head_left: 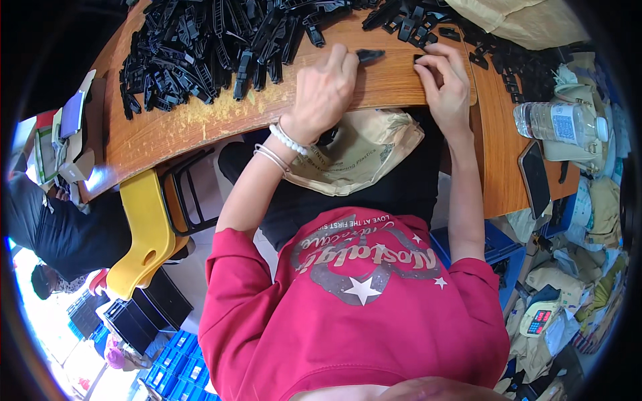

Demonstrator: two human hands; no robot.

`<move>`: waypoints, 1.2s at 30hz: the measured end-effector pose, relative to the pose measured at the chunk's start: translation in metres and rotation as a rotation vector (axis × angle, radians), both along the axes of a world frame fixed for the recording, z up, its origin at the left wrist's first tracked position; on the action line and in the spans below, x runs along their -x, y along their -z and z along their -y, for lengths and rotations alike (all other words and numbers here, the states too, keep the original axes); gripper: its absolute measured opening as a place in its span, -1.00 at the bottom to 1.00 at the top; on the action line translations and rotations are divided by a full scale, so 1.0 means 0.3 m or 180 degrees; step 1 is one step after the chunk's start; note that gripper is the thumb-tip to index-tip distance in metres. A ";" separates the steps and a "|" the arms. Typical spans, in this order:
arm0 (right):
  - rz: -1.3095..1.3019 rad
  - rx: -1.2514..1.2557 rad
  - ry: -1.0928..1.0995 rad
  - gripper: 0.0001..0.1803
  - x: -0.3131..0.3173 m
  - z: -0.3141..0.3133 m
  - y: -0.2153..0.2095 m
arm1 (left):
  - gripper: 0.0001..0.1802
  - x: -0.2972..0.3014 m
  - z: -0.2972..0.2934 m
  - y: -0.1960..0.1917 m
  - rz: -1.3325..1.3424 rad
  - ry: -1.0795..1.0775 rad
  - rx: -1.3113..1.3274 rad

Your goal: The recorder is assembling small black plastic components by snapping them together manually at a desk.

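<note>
Pinching a small black plastic clip (370,55) at its near end, the left hand (326,90) has thumb and forefinger closed on it, the clip lying on the wooden table (200,120) and pointing toward three o'clock. At three o'clock of it, well apart, the right hand (447,83) presses curled fingertips together on a tiny black piece (419,59), mostly hidden. At eleven o'clock sprawls a big heap of black plastic parts (200,47). At six o'clock of the hands a tan bag with dark print (358,150) sits in the lap. Out at three o'clock, a clear bottle with a white label (558,122) lies on its side, a dark phone (535,177) just below.
</note>
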State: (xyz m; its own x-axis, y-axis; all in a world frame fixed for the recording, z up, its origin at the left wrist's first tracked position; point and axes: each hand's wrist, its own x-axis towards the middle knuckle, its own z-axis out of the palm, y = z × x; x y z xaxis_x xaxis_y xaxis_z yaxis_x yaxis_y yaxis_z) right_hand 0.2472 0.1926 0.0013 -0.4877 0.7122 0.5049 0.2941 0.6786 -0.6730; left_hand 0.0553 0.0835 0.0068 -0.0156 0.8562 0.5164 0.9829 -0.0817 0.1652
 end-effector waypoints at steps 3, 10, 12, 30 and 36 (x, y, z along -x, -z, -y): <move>-0.0311 0.0649 -0.0116 -0.80 0.043 0.037 -0.002 | -0.87 -0.009 0.036 0.014 0.0095 0.0181 0.0063; 0.0327 0.0641 0.0115 -0.74 -0.033 0.046 -0.023 | -0.78 0.028 0.053 -0.027 0.0661 -0.0084 -0.0085; 0.0472 0.0634 0.0331 -0.73 -0.041 0.044 -0.021 | -0.74 0.009 0.049 -0.030 0.0699 -0.0060 0.0313; 0.0148 0.1034 0.0045 -0.72 -0.054 0.167 -0.055 | -0.76 0.048 -0.047 0.001 0.1153 0.1019 0.0300; 0.0124 0.0749 0.0039 -0.72 -0.033 0.147 -0.039 | -0.75 0.052 -0.057 -0.015 0.0950 0.1117 0.0474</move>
